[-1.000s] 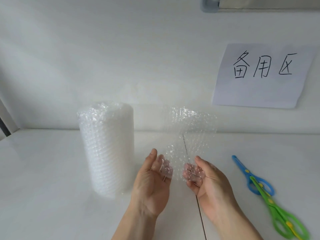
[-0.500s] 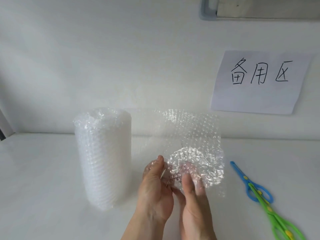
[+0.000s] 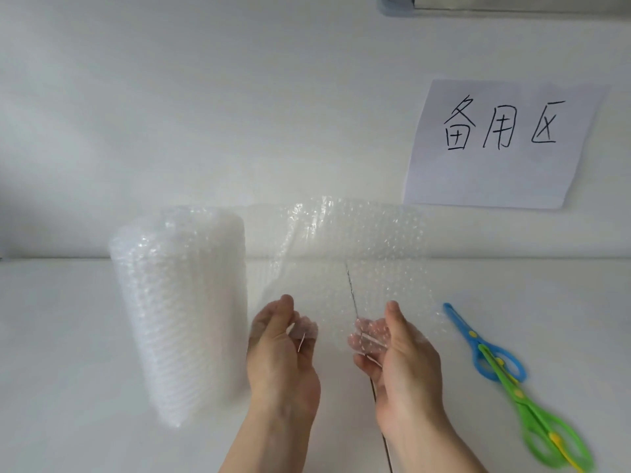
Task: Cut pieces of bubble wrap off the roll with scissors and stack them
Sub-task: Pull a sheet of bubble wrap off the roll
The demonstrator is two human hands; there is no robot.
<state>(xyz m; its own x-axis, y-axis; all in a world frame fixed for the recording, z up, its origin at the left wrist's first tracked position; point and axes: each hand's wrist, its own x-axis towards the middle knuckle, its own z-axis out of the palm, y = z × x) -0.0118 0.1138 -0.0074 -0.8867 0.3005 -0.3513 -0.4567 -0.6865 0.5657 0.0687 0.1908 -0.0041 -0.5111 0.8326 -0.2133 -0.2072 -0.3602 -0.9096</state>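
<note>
A roll of clear bubble wrap [image 3: 181, 308] stands upright on the white table at the left. A loose sheet of bubble wrap [image 3: 355, 254] runs from the roll to the right and hangs upright in front of me. My left hand [image 3: 283, 356] pinches the sheet's lower edge between thumb and fingers. My right hand [image 3: 396, 360] grips the lower edge further right, fingers behind the film. Two pairs of scissors lie on the table at the right, apart from both hands: a blue pair [image 3: 485, 346] and a green pair [image 3: 543, 418], the two crossing each other.
A white paper sign [image 3: 502, 145] with handwritten characters hangs on the wall at the right. A thin dark seam [image 3: 382, 435] runs across the white table [image 3: 68, 370] between my wrists. The wall stands close behind the roll.
My hands have moved apart, and the sheet, bunched between them half a second ago, is now spread wide to the right of the roll.
</note>
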